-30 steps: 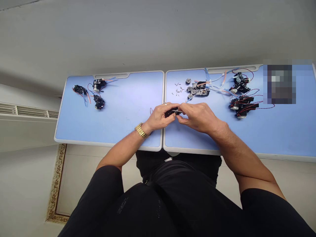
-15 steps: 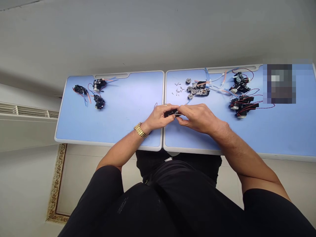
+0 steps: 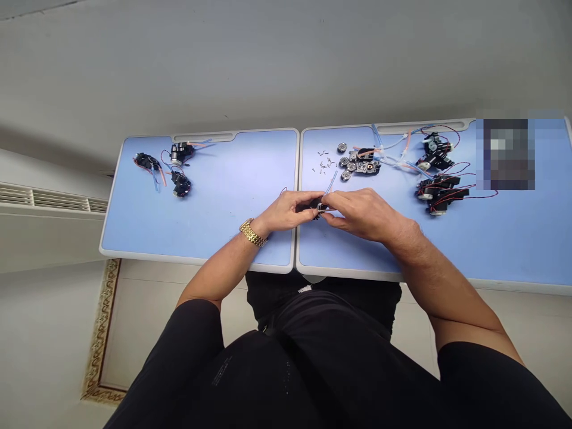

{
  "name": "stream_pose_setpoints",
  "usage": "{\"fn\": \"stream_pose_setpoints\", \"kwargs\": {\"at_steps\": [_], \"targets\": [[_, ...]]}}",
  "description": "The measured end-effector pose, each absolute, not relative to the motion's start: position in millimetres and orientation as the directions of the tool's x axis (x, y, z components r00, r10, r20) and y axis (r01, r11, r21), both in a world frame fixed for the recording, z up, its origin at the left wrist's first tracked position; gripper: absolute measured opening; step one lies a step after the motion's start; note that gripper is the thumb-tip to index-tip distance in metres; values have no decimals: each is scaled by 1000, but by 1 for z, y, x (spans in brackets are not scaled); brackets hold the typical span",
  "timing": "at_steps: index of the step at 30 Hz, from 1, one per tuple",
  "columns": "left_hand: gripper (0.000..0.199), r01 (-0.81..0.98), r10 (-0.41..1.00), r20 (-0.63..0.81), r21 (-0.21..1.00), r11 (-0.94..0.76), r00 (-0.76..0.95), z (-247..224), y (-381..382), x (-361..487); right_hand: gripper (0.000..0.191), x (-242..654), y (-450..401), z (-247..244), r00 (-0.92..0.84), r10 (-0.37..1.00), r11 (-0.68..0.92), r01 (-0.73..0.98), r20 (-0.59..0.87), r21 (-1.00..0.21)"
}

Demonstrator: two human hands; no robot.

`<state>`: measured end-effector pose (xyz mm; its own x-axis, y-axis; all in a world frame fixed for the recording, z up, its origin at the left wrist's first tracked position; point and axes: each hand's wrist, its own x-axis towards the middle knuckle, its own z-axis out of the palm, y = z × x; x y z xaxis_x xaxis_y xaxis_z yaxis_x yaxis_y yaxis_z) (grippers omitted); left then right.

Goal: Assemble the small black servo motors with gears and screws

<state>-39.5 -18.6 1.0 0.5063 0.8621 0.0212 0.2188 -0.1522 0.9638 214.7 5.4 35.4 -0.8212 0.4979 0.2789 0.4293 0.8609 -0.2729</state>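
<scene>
Plainly, the black part (image 3: 306, 206) sits between both grips (image 3: 286, 210) (image 3: 360, 211)

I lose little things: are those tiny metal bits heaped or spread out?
Spread out: the tiny metal bits lie scattered, with blue tabletop between them.

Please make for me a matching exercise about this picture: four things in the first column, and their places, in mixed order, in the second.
Things
1. gold metal-link wristband
2. small thin dark screw-like pieces
3. small black part, shape mostly covered
4. three black wired assemblies

Places
A. on the left blue tabletop
B. between left hand and right hand
C. around the left wrist
D. scattered on the right blue tabletop

Pairs: 1-C, 2-D, 3-B, 4-A
</scene>
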Motion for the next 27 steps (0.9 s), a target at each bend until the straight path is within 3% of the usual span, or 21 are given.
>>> {"fn": "stream_pose_setpoints", "kwargs": {"at_steps": [13,27], "targets": [[45,88,855,-25,996,-24,518,-3,-16,-43,15,216,5,38,-839,447,890,385,310,-243],[56,89,826,-30,996,-24,563,-4,-13,-51,17,216,5,38,-831,434,899,376,347,-224]]}}
